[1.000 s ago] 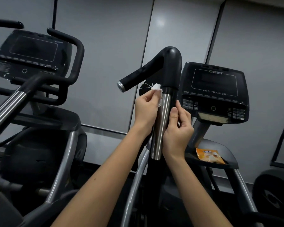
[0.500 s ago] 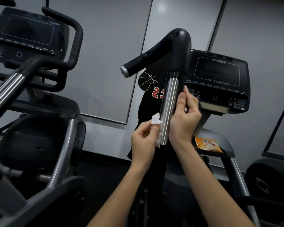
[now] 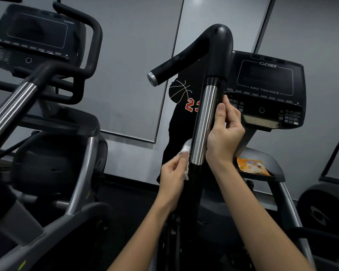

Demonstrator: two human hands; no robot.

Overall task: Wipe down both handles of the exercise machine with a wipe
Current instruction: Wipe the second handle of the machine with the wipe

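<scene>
In the head view, the handle [image 3: 205, 122] stands just right of the frame's centre, leaning slightly to the right as it rises. Its top is a glossy black grip that bends over and runs down to the left, ending in a silver end cap [image 3: 152, 79]. Below a black collar comes a bright chrome tube with long vertical highlights, and below that the post turns black again.

The left hand [image 3: 172, 173] comes up from the lower centre and pinches a small, crumpled white wipe [image 3: 185, 151] between thumb and fingertips. The wad is pressed to the left side of the handle at the bottom end of the chrome part. A loose tail of it hangs down beside the black post.

The right hand [image 3: 224, 133] rests against the right side of the chrome tube. Its thumb lies straight up along the metal, the index fingertip touches the edge just above, and the other fingers curl loosely to the right and hold nothing. It does not wrap the tube.

Right of the handle, a dark console [image 3: 266, 89] reads "CYBEX" and "ARC TRAINER". Below it an orange packet [image 3: 251, 166] lies on a grey tray [image 3: 275, 163]. Behind the handle, a black shirt [image 3: 181, 98] with a basketball outline and red numerals shows against the grey wall panels [image 3: 135, 65]. A second machine [image 3: 37, 45] with its own console and chrome bar fills the left of the frame.
</scene>
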